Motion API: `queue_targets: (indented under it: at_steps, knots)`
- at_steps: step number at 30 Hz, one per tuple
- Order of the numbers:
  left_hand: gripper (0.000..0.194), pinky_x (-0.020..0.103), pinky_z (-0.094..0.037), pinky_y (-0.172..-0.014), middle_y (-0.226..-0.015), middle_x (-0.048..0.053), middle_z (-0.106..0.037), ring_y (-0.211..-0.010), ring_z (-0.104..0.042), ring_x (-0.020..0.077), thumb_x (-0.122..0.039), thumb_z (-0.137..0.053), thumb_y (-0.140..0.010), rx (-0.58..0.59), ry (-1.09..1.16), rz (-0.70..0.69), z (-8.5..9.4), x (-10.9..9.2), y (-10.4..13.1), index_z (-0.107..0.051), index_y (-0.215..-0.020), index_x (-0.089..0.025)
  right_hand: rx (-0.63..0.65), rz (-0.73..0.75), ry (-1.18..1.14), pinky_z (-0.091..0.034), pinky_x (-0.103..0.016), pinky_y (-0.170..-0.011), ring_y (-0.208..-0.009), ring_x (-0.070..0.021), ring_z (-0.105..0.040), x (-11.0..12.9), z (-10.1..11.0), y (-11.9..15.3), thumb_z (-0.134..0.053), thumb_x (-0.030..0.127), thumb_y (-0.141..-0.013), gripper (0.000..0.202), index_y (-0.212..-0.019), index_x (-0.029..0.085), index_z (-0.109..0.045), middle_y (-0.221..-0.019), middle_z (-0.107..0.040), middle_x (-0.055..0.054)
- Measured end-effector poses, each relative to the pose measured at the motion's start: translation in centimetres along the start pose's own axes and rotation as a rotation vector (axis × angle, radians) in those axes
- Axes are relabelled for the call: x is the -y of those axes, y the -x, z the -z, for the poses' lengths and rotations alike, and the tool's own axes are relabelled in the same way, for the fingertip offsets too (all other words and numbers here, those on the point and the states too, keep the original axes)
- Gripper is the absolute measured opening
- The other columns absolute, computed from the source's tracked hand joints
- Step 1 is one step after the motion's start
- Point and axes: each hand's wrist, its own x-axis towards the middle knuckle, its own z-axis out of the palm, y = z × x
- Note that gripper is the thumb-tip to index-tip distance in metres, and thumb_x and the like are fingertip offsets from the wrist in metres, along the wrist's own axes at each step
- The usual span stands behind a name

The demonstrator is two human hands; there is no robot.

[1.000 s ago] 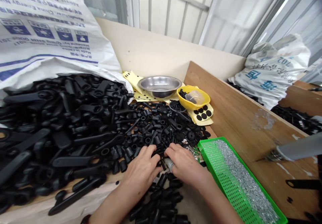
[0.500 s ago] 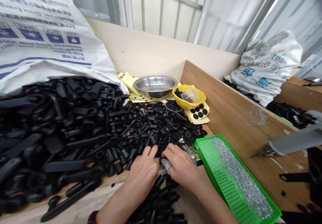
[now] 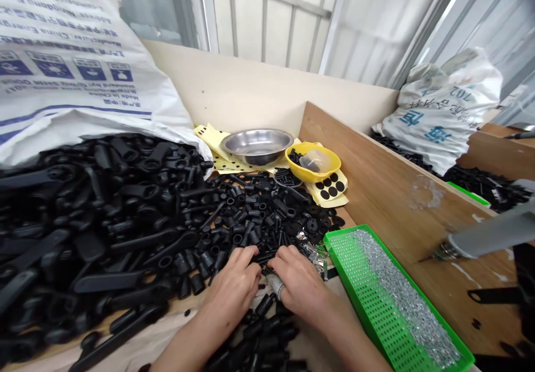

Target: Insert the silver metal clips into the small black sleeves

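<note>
My left hand (image 3: 237,281) is at the near edge of a pile of small black cylinders (image 3: 251,216), fingers curled down; whatever its fingertips hold is hidden. Just to the right, my right hand (image 3: 297,281) has bent fingers over the same parts, with a pale wrap on one finger. What lies under its fingertips cannot be made out. A small gap separates the two hands. Below them lies a heap of black tubes (image 3: 267,338). Small metal pieces (image 3: 311,249) lie beyond my right hand.
A green tray (image 3: 376,299) of small silvery parts stands at right. Farther back are a steel bowl (image 3: 257,144) and a yellow basket (image 3: 313,163). Large black parts spill from a white sack (image 3: 75,76) at left. A wooden divider (image 3: 368,177) and a grey tool (image 3: 489,232) are at right.
My left hand has shifted slightly left and down, and my right hand slightly down. The gap between the fingertips looks a little wider.
</note>
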Motion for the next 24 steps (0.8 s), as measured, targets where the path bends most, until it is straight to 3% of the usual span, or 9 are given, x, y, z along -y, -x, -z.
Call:
queue_targets:
  at_steps: [4, 8, 13, 17, 21, 24]
  knots:
    - [0.022, 0.041, -0.05, -0.083, -0.112, 0.013, -0.054, -0.103, -0.048, 0.0272, -0.008, -0.045, -0.083, -0.017, 0.026, -0.031, -0.5, 0.4, 0.4, -0.064, -0.075, -0.016, -0.007, -0.001, 0.003, -0.036, -0.029, -0.077, -0.09, -0.0191, -0.042, -0.1, -0.2, -0.1, -0.043, 0.0, -0.067, 0.033, -0.09, 0.018, -0.057, -0.095, -0.051, -0.005]
    - [0.017, 0.037, -0.048, -0.088, -0.116, 0.008, -0.054, -0.106, -0.047, 0.0242, -0.01, -0.052, -0.081, -0.011, 0.083, -0.08, 0.1, 0.8, 0.8, -0.065, -0.077, -0.02, -0.037, 0.004, -0.061, -0.036, -0.028, -0.079, -0.091, -0.0182, -0.043, -0.1, -0.1, 0.2, -0.043, -0.001, -0.068, 0.034, -0.092, 0.018, -0.057, -0.095, -0.052, -0.005]
    - [0.013, 0.041, -0.047, -0.089, -0.123, 0.009, -0.053, -0.111, -0.046, 0.0274, -0.008, -0.058, -0.071, 0.092, 0.087, -0.077, 0.9, 0.5, 0.6, -0.064, -0.07, -0.019, -0.063, 0.008, -0.112, -0.036, -0.026, -0.079, -0.091, -0.0174, -0.043, -0.1, 0.4, 0.5, -0.043, -0.003, -0.067, 0.036, -0.093, 0.019, -0.056, -0.095, -0.051, -0.004]
    - [0.021, 0.042, -0.051, -0.082, -0.114, 0.013, -0.06, -0.106, -0.05, 0.0286, -0.002, -0.051, -0.068, 0.129, 0.048, -0.054, 1.1, -0.2, -0.6, -0.065, -0.065, -0.017, -0.066, 0.02, -0.112, -0.036, -0.027, -0.078, -0.089, -0.0176, -0.043, 0.2, 0.6, 0.5, -0.042, -0.003, -0.066, 0.034, -0.089, 0.018, -0.056, -0.093, -0.052, -0.004]
    - [0.02, 0.04, -0.049, -0.086, -0.113, 0.015, -0.06, -0.106, -0.051, 0.0282, -0.004, -0.049, -0.072, 0.087, 0.061, -0.037, 1.5, -0.3, -1.1, -0.064, -0.066, -0.016, -0.087, 0.015, -0.134, -0.035, -0.026, -0.075, -0.088, -0.0176, -0.044, 0.2, 0.3, 0.7, -0.042, -0.002, -0.068, 0.031, -0.087, 0.018, -0.055, -0.091, -0.052, -0.003]
    - [0.019, 0.036, -0.048, -0.088, -0.111, 0.011, -0.062, -0.106, -0.054, 0.0239, -0.007, -0.048, -0.076, -0.007, 0.149, -0.011, 1.3, -0.1, -0.7, -0.062, -0.073, -0.018, -0.099, 0.027, -0.183, -0.034, -0.025, -0.076, -0.087, -0.0165, -0.044, 0.1, 0.0, 0.9, -0.04, -0.004, -0.068, 0.032, -0.086, 0.019, -0.053, -0.09, -0.053, -0.002]
